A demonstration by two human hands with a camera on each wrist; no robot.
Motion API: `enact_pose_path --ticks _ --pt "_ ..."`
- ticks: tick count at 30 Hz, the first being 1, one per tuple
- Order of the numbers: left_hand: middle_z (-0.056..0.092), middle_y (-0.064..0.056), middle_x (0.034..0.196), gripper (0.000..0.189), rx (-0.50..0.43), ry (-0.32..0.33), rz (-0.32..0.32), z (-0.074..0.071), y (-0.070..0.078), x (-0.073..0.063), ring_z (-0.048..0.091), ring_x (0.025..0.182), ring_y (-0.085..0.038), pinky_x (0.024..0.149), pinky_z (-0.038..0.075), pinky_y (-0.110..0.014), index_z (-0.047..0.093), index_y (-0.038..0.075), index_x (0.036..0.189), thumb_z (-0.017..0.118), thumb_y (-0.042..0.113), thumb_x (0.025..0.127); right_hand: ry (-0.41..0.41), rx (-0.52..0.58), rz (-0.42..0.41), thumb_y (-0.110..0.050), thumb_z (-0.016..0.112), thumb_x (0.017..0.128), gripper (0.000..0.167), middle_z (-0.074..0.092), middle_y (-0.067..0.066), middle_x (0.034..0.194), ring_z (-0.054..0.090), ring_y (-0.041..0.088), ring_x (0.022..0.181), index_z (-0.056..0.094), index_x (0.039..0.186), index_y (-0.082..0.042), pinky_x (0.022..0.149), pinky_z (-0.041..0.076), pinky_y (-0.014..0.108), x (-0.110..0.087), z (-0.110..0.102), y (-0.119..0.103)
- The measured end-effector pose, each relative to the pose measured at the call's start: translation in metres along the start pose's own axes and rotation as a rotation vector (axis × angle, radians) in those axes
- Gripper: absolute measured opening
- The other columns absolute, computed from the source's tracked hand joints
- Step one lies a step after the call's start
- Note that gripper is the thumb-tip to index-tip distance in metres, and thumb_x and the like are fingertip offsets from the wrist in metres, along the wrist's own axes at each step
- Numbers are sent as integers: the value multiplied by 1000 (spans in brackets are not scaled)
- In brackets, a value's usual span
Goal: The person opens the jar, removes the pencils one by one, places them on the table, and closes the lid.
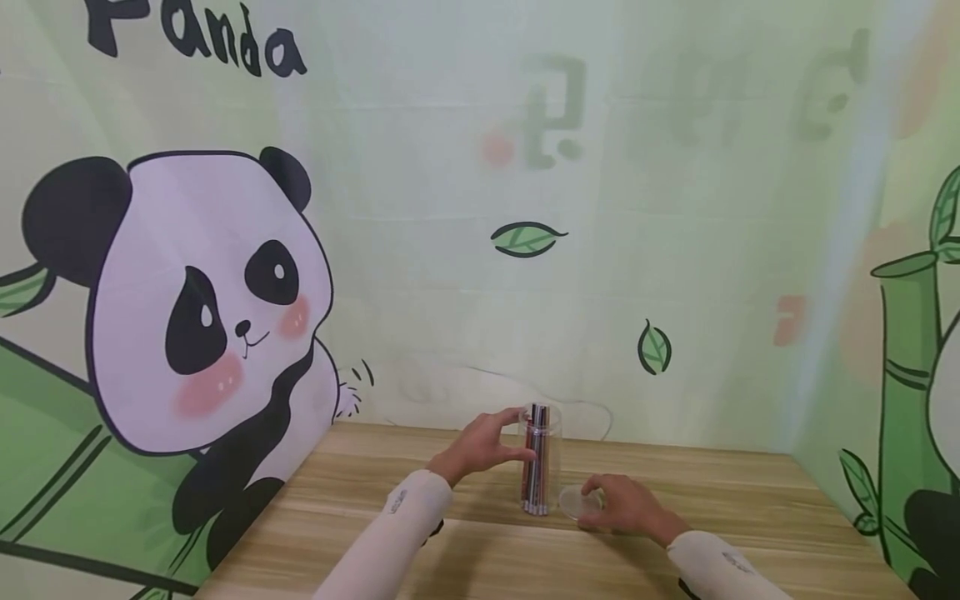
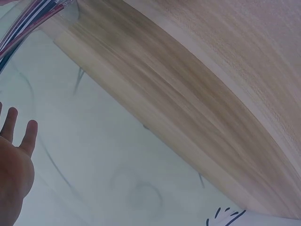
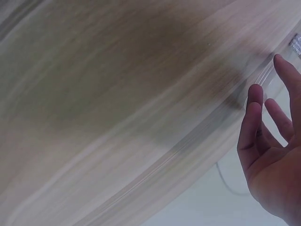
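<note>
A clear plastic cylinder [image 1: 554, 467] stands upright on the wooden table, holding several slim, dark and reddish pencil-like sticks [image 1: 536, 475]. My left hand [image 1: 483, 446] grips its left side near the top, thumb across the front; the other fingertips are partly hidden. In the left wrist view, the sticks [image 2: 29, 29] show at the upper left corner and part of the left hand [image 2: 14, 165] below them. Right of the cylinder, my right hand [image 1: 626, 504] pinches the edge of a clear round lid [image 1: 576, 502]. The right wrist view shows the lid [image 3: 265, 77] between thumb and fingers of the right hand [image 3: 275, 155].
The wood-grain table [image 1: 420, 554] reaches back to a pale green cloth backdrop [image 1: 450, 317] printed with pandas, leaves and bamboo. A thin curved line [image 1: 600, 408] shows on the cloth behind the cylinder. The cloth also stands along both sides of the table.
</note>
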State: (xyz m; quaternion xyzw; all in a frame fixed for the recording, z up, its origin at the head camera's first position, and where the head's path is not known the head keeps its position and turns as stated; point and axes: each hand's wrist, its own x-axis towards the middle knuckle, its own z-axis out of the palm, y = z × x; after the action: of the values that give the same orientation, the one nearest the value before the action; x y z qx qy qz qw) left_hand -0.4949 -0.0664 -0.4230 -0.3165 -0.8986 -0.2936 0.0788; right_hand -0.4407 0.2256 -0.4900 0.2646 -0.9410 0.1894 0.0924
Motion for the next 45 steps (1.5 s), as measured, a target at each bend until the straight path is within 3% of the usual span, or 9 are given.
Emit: enact_pose_path --ticks 5,13,21,30,34,38,45 --pt "57 -4 151 82 -2 -5 -11 1 0 0 53 141 -23 114 43 -47 48 19 156 81 50 88 0 9 40 -40 91 78 50 74 10 109 65 21 87 71 111 -8 74 55 44 0 0 1" --pt "58 -5 151 79 -12 -2 -8 2 1 -1 53 140 -25 114 44 -48 49 17 155 82 46 88 52 24 46 -34 91 79 51 74 17 117 69 39 106 71 115 -4 90 55 56 2 -13 -1" --pt "58 -7 150 80 -11 5 2 -1 0 0 54 140 -27 113 44 -48 50 16 154 81 49 88 139 -69 -17 -34 88 83 50 75 14 117 70 38 108 72 119 -3 90 57 53 13 -39 -3" --pt "57 -6 152 80 -14 1 -11 -2 0 -1 52 141 -26 115 43 -48 49 17 155 82 47 88 148 -69 31 -34 84 88 47 76 12 117 71 37 108 72 122 -5 86 59 52 28 -63 -8" --pt "57 -6 152 79 -23 -2 -4 -2 0 0 52 141 -25 115 43 -48 50 17 154 82 47 88 157 -70 38 -32 84 89 45 76 12 116 73 33 101 72 122 -5 80 60 48 31 -68 -12" --pt "57 -5 152 79 -21 2 3 -1 -1 0 52 141 -25 115 43 -48 50 17 154 81 47 88 169 -62 16 -31 82 90 45 76 13 114 74 23 83 71 124 -3 69 59 41 35 -76 -17" --pt "57 -6 151 78 -17 -1 9 -1 -2 1 53 141 -26 115 43 -48 50 16 154 81 47 89 177 -58 23 -31 82 91 44 76 13 113 63 5 60 70 124 -3 58 54 31 44 -88 -21"
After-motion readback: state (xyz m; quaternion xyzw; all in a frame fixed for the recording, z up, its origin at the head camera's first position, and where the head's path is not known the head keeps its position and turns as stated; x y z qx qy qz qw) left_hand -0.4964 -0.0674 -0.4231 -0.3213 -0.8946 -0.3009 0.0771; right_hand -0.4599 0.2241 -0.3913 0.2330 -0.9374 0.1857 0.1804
